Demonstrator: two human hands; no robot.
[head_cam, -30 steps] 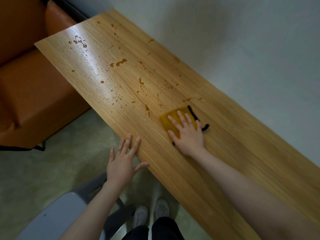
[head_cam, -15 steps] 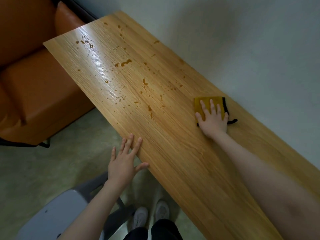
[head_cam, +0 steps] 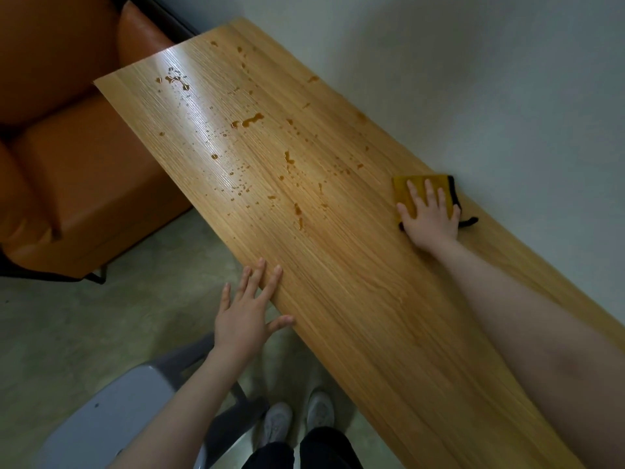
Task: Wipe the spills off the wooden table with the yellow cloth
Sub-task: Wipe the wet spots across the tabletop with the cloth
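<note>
The square yellow cloth with black edging [head_cam: 411,194] is pressed flat at the wall-side edge of the long wooden table [head_cam: 355,299] under the right hand [head_cam: 431,220], fingers straight, with the brown spills [head_cam: 291,157] lying leftward along the table's length.

both forearms are bare up to the lower edge of the picture, with no sleeve, no watch and no bracelet line to see on them. the left hand [head_cam: 244,314] and the right hand [head_cam: 431,220] wear no gloves and no rings, and the nails are short and without colour. lower down, the legs are in dark black trousers [head_cam: 318,450]. the feet are in a pair of pale grey-white low sport shoes [head_cam: 297,423] with rounded toes; the details of the laces are too dim to tell.
</note>
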